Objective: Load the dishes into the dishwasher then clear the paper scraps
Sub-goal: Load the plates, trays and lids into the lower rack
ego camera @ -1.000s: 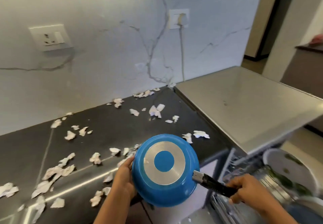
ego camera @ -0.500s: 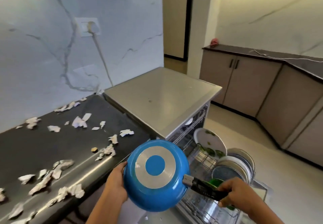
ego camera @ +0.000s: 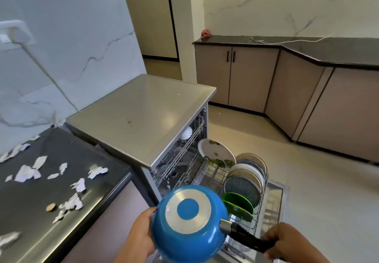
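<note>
Now closer than before, the open dishwasher (ego camera: 143, 119) has its lower rack (ego camera: 265, 182) pulled out, plates (ego camera: 242, 187) already standing inside. An upturned blue saucepan (ego camera: 190, 221) hovers at its near edge, not yet loaded: left hand (ego camera: 141, 236) cups its side, right hand (ego camera: 287, 242) wraps the handle (ego camera: 246, 239). Paper scraps (ego camera: 28, 172) litter the counter (ego camera: 24, 205).

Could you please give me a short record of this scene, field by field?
pan: blue, upside down, held over the near end of the rack
left hand: holds the pan's side
right hand: grips the black handle
dishwasher: open
rack: pulled out, plates standing on edge in it
counter: dark, with scraps scattered on it
</note>
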Available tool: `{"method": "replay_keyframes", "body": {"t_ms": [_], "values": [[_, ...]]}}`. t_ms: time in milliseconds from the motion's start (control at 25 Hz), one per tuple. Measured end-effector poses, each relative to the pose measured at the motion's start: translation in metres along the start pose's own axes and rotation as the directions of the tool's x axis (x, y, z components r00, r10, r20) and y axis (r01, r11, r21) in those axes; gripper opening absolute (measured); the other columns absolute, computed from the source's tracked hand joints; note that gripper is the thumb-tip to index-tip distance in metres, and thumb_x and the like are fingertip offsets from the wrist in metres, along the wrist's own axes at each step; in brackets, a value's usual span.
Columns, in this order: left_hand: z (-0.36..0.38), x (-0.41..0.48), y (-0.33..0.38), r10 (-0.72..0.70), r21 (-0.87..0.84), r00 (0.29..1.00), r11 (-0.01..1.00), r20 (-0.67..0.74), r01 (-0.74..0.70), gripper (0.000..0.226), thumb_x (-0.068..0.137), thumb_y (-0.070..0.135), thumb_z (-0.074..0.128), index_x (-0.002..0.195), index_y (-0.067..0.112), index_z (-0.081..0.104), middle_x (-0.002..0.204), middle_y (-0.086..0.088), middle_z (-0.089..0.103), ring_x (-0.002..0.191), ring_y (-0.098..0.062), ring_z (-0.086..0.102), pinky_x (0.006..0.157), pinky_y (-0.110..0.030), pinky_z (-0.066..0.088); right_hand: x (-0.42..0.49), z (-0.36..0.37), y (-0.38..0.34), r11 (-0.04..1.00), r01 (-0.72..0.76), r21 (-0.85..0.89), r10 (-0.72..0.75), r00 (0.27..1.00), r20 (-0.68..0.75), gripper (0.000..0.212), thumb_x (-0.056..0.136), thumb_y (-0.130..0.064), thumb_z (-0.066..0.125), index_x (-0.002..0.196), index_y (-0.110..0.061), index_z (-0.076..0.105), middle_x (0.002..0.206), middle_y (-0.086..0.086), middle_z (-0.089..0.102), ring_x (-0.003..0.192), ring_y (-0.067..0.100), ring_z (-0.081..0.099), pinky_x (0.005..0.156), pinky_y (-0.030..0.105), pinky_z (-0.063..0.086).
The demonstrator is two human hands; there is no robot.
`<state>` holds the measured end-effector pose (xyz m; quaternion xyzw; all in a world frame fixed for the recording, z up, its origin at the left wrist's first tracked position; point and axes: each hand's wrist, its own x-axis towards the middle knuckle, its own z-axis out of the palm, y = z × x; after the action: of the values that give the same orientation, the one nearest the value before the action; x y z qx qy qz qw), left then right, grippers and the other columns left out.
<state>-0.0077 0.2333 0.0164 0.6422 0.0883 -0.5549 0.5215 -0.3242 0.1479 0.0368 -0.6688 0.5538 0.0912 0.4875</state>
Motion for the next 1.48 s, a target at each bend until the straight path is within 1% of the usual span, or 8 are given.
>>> {"method": "replay_keyframes", "body": {"t_ms": [160,280,400,640,760,1080,1320,1480], "values": [[0.012,0.04,-0.006,-0.044,0.159,0.999,0.987,0.032,0.038,0.019,0.089,0.014,0.048,0.085,0.0,0.06,0.067,-0.016,0.061,0.066,-0.033,0.057,0.061,-0.035,0.047,0.025,0.015,0.019,0.999,-0.029,0.037,0.032,0.997,-0.069,0.022,0.087,-0.013,0.056,0.079,-0.033,0.059,0.082,-0.014,0.05,0.093,0.006,0.058,0.064,0.0,0.036],[0.008,0.071,-0.017,-0.056,0.401,0.991,0.916,0.124,0.001,0.029,0.094,0.008,0.046,0.117,-0.007,0.056,0.097,-0.019,0.065,0.085,-0.031,0.061,0.066,-0.034,0.052,0.058,0.034,0.037,0.984,-0.121,0.129,0.131,0.989,-0.072,0.055,0.085,-0.016,0.054,0.041,-0.049,0.053,0.086,-0.008,0.063,0.101,0.006,0.061,0.072,-0.001,0.037],[0.008,0.097,-0.022,0.175,0.495,0.976,0.841,0.129,-0.216,0.016,0.088,0.023,0.065,0.104,0.018,0.066,0.093,0.008,0.072,0.089,-0.01,0.066,0.072,-0.02,0.049,0.106,0.046,0.038,0.975,-0.196,0.104,0.202,0.978,-0.049,0.069,0.082,-0.018,0.059,0.026,-0.055,0.044,0.089,-0.006,0.062,0.083,-0.007,0.056,0.07,-0.006,0.034],[0.036,0.265,0.002,-0.127,0.411,0.983,0.896,-0.13,0.17,0.038,0.091,0.037,0.054,0.108,0.004,0.064,0.111,-0.017,0.064,0.094,-0.027,0.058,0.088,-0.04,0.047,0.224,0.037,0.002,0.945,-0.326,-0.035,0.326,0.945,0.009,0.015,0.092,-0.02,0.048,0.08,-0.028,0.054,0.107,0.0,0.057,0.117,0.01,0.053,0.092,0.012,0.036],[0.037,0.359,-0.027,-0.093,0.477,0.957,0.851,-0.273,0.219,0.055,0.062,0.064,0.07,0.08,0.012,0.07,0.098,-0.015,0.07,0.091,-0.029,0.065,0.088,-0.047,0.052,0.301,0.059,0.021,0.923,-0.361,-0.133,0.371,0.927,0.062,0.027,0.085,-0.018,0.054,0.109,-0.016,0.066,0.097,0.001,0.052,0.102,0.01,0.058,0.076,0.009,0.042],[0.08,0.481,-0.055,0.113,0.609,0.938,0.784,-0.327,0.117,0.052,0.077,0.057,0.065,0.089,0.006,0.065,0.097,-0.016,0.065,0.092,-0.033,0.063,0.078,-0.044,0.054,0.447,0.103,0.084,0.896,-0.441,0.056,0.444,0.892,-0.082,0.021,0.071,-0.004,0.067,0.09,-0.01,0.075,0.081,0.014,0.069,0.081,0.027,0.064,0.055,0.023,0.037],[0.07,0.554,-0.062,0.074,0.717,0.954,0.677,-0.292,0.166,0.045,0.084,0.038,0.067,0.105,-0.002,0.062,0.102,-0.014,0.062,0.094,-0.027,0.062,0.088,-0.044,0.052,0.506,0.159,0.118,0.881,-0.441,0.171,0.464,0.876,-0.134,0.025,0.068,-0.005,0.072,0.091,-0.014,0.075,0.084,0.016,0.071,0.083,0.031,0.065,0.065,0.028,0.043],[0.056,0.564,-0.076,0.017,0.668,0.952,0.717,-0.305,0.201,0.019,0.09,0.017,0.062,0.107,0.011,0.055,0.101,-0.01,0.056,0.078,-0.019,0.054,0.07,-0.033,0.046,0.517,0.185,0.129,0.877,-0.444,0.18,0.473,0.864,-0.174,0.028,0.074,-0.008,0.069,0.1,-0.018,0.072,0.091,0.014,0.07,0.085,0.03,0.064,0.063,0.026,0.039]]}}
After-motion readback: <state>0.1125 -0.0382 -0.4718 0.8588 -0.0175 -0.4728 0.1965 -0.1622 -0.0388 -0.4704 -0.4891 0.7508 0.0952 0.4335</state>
